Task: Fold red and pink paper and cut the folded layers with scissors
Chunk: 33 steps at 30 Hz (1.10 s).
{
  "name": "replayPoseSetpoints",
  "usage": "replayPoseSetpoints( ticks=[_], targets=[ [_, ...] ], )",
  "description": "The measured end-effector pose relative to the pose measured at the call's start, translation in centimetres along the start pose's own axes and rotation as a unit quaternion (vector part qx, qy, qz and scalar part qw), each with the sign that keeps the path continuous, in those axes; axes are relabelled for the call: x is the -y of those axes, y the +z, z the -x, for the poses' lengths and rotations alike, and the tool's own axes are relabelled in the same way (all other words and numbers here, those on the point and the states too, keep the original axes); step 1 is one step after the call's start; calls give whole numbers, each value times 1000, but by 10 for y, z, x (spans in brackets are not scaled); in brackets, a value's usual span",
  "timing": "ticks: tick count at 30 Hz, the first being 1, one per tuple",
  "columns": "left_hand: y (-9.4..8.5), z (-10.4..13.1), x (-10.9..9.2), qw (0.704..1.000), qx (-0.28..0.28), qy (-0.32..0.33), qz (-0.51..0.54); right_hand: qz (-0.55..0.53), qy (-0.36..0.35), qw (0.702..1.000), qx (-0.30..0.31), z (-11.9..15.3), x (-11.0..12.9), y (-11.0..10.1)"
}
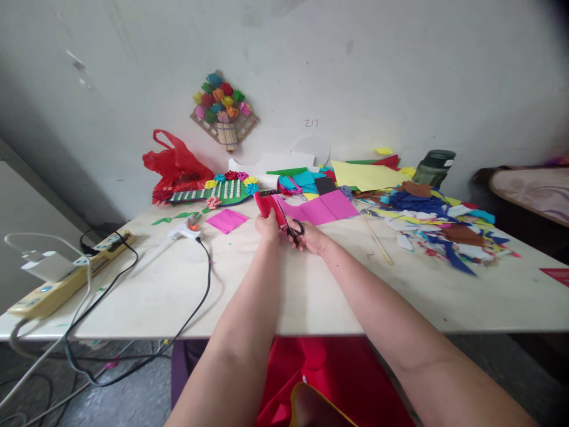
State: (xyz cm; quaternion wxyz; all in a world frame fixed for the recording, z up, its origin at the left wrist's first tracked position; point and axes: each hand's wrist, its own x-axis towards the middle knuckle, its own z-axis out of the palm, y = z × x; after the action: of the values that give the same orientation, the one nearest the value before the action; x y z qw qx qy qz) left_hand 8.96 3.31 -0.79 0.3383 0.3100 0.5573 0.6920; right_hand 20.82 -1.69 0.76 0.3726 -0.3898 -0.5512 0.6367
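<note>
Near the middle of the table, my left hand (pixel 267 226) is closed on a piece of red paper (pixel 265 204). My right hand (pixel 311 238) grips black-handled scissors (pixel 295 230), their blades pointing up and left against the right side of the red piece. Whether the blades are parted is too small to make out. Just behind the scissors lies a creased strip of magenta paper (pixel 326 207). A smaller magenta square (pixel 226 220) rests to the left of my left hand.
Left are a white glue gun (pixel 184 231) with a black cord and a power strip (pixel 66 284). Behind stand a red plastic bag (pixel 175 157) and a green board with paper flowers (pixel 213 193). Right are a wooden stick (pixel 377 240), a scrap pile (pixel 440 219) and a dark bottle (pixel 433 170).
</note>
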Motion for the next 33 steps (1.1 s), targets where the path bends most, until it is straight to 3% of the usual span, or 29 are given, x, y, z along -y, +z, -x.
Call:
replayPoseSetpoints(
  ticks=[25,33],
  targets=[
    [-1,-1,-1,1000,-14,-4,-1,31,-31,999,-11,-5,-5,-2],
    [-2,5,-10,999,-17,-27,-12,19,-32,999,-17,-3,-4,1]
  ],
)
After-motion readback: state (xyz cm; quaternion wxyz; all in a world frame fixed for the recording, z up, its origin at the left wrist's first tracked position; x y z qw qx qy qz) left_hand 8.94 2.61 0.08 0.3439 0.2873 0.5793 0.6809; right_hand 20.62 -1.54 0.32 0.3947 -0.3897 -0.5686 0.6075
